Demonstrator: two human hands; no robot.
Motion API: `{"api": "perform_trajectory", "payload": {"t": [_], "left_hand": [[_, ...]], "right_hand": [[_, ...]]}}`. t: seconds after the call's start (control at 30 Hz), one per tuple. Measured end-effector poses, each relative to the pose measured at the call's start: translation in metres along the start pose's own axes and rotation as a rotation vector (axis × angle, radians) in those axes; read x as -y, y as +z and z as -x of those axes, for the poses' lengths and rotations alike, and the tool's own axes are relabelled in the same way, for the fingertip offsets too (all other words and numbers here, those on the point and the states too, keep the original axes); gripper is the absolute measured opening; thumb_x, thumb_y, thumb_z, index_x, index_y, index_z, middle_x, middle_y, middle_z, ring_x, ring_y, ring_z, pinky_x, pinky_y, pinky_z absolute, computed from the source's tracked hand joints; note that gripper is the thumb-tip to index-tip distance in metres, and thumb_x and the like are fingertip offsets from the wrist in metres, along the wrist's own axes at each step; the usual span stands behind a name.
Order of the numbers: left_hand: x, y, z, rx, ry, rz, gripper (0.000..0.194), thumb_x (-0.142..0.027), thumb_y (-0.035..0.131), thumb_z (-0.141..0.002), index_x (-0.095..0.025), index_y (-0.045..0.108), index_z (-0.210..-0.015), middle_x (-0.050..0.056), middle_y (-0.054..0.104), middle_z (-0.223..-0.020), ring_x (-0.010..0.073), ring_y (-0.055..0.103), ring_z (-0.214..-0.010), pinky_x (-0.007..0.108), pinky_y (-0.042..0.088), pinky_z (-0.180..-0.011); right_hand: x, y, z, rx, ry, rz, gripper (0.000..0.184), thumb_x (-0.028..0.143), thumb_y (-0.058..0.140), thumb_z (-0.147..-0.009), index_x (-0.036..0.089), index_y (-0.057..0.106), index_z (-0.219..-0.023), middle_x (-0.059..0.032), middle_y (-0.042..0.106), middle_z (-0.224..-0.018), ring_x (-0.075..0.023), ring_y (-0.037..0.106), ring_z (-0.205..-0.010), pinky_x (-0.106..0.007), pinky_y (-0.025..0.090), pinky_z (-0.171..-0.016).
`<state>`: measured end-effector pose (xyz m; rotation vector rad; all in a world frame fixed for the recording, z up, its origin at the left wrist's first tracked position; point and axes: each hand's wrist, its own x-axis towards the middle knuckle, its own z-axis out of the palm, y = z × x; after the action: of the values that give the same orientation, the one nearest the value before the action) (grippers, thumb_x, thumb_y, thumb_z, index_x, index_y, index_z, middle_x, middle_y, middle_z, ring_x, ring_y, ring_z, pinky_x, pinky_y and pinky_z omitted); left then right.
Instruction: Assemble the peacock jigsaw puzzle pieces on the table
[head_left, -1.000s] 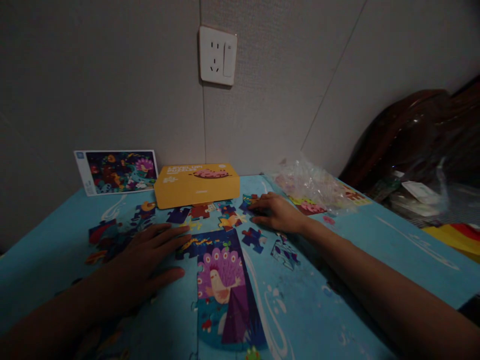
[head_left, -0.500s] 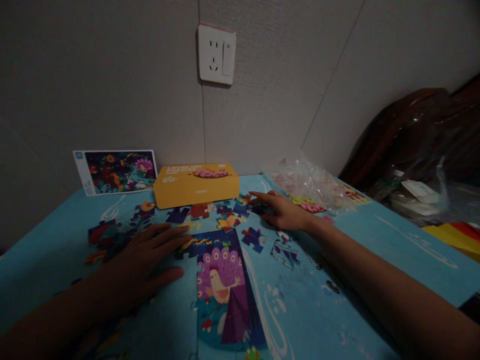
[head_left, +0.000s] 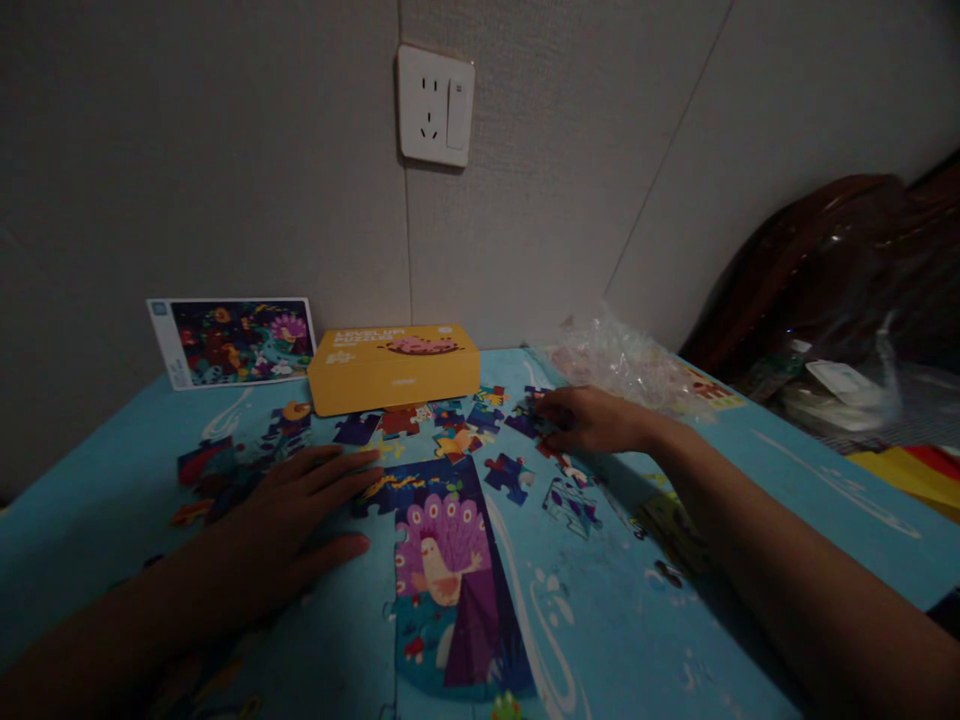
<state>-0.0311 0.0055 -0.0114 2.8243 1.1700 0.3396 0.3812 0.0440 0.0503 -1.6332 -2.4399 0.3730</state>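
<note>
My left hand (head_left: 311, 500) lies on the blue table with its fingers stretched out. Its fingertips touch the top left edge of a partly joined jigsaw puzzle (head_left: 442, 580) showing a pink peacock. Among loose pieces near the box, my right hand (head_left: 592, 420) is bent at the fingers, with thumb and index finger apart. Its fingertips are at a dark blue puzzle piece (head_left: 523, 421), and I see nothing lifted. Under the thumb side lies a red piece (head_left: 551, 452). Another dark blue piece (head_left: 509, 478) rests between that hand and the joined part.
A yellow puzzle box (head_left: 397, 385) stands by the wall, beside a propped picture card (head_left: 240, 343). More loose pieces (head_left: 225, 465) lie beyond my left hand. At the back right is a clear plastic bag (head_left: 622, 355). A patterned piece (head_left: 571, 507) lies right of the joined part.
My right hand has drawn back to the right, and its fingers have gone from stretched to bent. Pieces that it covered now show. My left hand has stayed put.
</note>
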Motion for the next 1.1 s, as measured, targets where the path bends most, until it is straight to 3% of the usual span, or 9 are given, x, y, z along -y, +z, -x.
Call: {"api": "perform_trajectory", "payload": {"t": [0.1,0.2,0.27,0.33,0.5,0.63,0.73,0.83,1.1], "left_hand": [[-0.001,-0.001,-0.001,0.002,0.001,0.002,0.055,-0.056,0.053,-0.094,-0.036,0.049,-0.145,0.001,0.053,-0.149,0.0341,0.045,-0.136,0.055,0.043,-0.109],[-0.003,-0.004,-0.002,0.025,-0.023,0.002,0.055,-0.056,0.053,-0.094,-0.035,0.05,-0.145,0.002,0.053,-0.149,0.0346,0.046,-0.136,0.055,0.044,-0.108],[-0.005,-0.006,-0.003,0.03,-0.021,0.002,0.055,-0.056,0.052,-0.094,-0.034,0.051,-0.144,0.003,0.053,-0.148,0.035,0.046,-0.136,0.055,0.045,-0.107],[-0.006,-0.008,-0.003,0.027,-0.012,0.007,0.053,-0.056,0.052,-0.094,-0.034,0.052,-0.143,0.002,0.054,-0.148,0.0345,0.046,-0.135,0.055,0.045,-0.107],[-0.003,-0.006,-0.002,0.026,-0.014,0.02,0.054,-0.054,0.054,-0.094,-0.034,0.05,-0.144,0.003,0.052,-0.15,0.0335,0.045,-0.136,0.053,0.042,-0.11],[0.001,0.0,0.001,0.012,-0.005,0.032,0.055,-0.052,0.053,-0.095,-0.035,0.046,-0.147,0.002,0.048,-0.152,0.0329,0.042,-0.138,0.054,0.039,-0.112],[0.002,0.002,0.001,-0.002,0.008,0.037,0.054,-0.051,0.054,-0.095,-0.034,0.047,-0.147,0.003,0.049,-0.152,0.0327,0.042,-0.138,0.052,0.039,-0.113],[-0.004,-0.003,0.0,0.005,0.015,0.052,0.052,-0.047,0.056,-0.095,-0.032,0.05,-0.144,0.004,0.052,-0.149,0.0327,0.043,-0.137,0.052,0.04,-0.112],[-0.025,-0.025,-0.008,0.129,-0.034,0.065,0.062,-0.047,0.065,-0.091,-0.02,0.05,-0.145,0.009,0.047,-0.152,0.0362,0.039,-0.138,0.054,0.032,-0.115]], "right_hand": [[0.0,-0.002,0.003,0.026,-0.014,0.021,0.023,0.032,0.078,-0.07,0.021,0.074,-0.09,-0.0015,0.072,-0.08,-0.0181,0.063,-0.068,-0.03,0.046,-0.063],[0.001,0.002,0.0,-0.045,-0.009,0.041,0.031,0.028,0.072,-0.078,0.019,0.072,-0.107,-0.0081,0.073,-0.099,-0.0238,0.067,-0.087,-0.036,0.05,-0.08],[0.003,0.011,-0.004,-0.085,-0.024,0.038,0.039,0.029,0.07,-0.081,0.017,0.068,-0.119,-0.0128,0.069,-0.116,-0.0276,0.064,-0.105,-0.04,0.048,-0.094],[0.005,0.022,-0.009,-0.094,-0.047,0.021,0.043,0.027,0.069,-0.083,0.016,0.065,-0.124,-0.0144,0.065,-0.121,-0.0277,0.062,-0.111,-0.041,0.046,-0.099],[0.006,0.038,-0.016,-0.11,-0.041,-0.02,0.048,0.02,0.069,-0.081,0.014,0.061,-0.128,-0.0149,0.066,-0.115,-0.0273,0.064,-0.104,-0.041,0.049,-0.094],[0.009,0.039,-0.016,-0.089,-0.027,-0.029,0.052,0.016,0.065,-0.081,0.014,0.057,-0.133,-0.0086,0.07,-0.097,-0.0229,0.067,-0.087,-0.035,0.053,-0.08],[0.013,0.041,-0.015,-0.111,-0.049,0.009,0.051,0.013,0.062,-0.08,0.015,0.06,-0.131,-0.0127,0.068,-0.109,-0.026,0.064,-0.1,-0.038,0.05,-0.09],[0.013,0.044,-0.013,-0.148,-0.069,0.046,0.05,0.017,0.061,-0.082,0.012,0.06,-0.131,-0.0193,0.061,-0.121,-0.0317,0.059,-0.112,-0.045,0.045,-0.101],[-0.013,0.052,-0.022,-0.155,-0.029,0.054,0.053,0.034,0.056,-0.082,0.016,0.059,-0.132,-0.0177,0.064,-0.115,-0.0298,0.069,-0.092,-0.045,0.055,-0.088]]}}
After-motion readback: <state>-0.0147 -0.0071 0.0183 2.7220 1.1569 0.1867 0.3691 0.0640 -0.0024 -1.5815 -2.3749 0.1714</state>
